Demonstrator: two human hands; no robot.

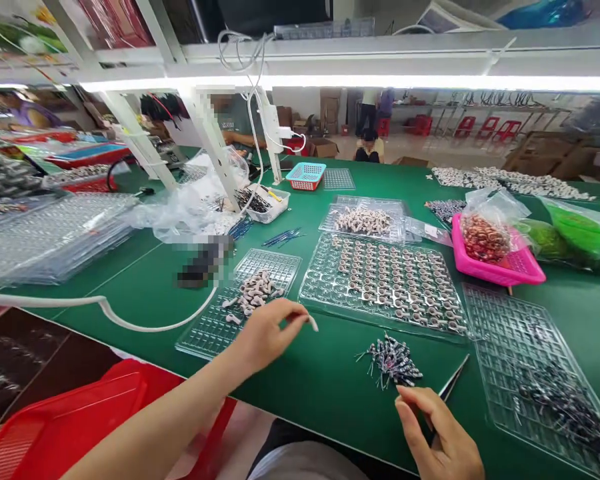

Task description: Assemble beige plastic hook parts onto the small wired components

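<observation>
My left hand (pixel 270 337) pinches a small white earbud shell (pixel 313 324) by its end, above the green table. Beside that wrist, a pile of white earbud shells (pixel 255 291) lies on a clear plastic tray (pixel 200 337). My right hand (pixel 440 433) has tweezers (pixel 454 377) tucked in it, their tips pointing away from me. Its thumb and index fingertips are close together near a heap of small dark wired parts (pixel 393 360); whether they pinch one, I cannot tell. Beyond, a clear tray holds rows of earbud pieces (pixel 385 277).
At right are a clear tray of dark wired parts (pixel 555 400) and a pink basket (pixel 500 270) with bagged copper-coloured parts. A white cable (pixel 145 327) crosses the table at left. Behind stand another tray of white pieces (pixel 363 220) and a shelf post (pixel 215 147).
</observation>
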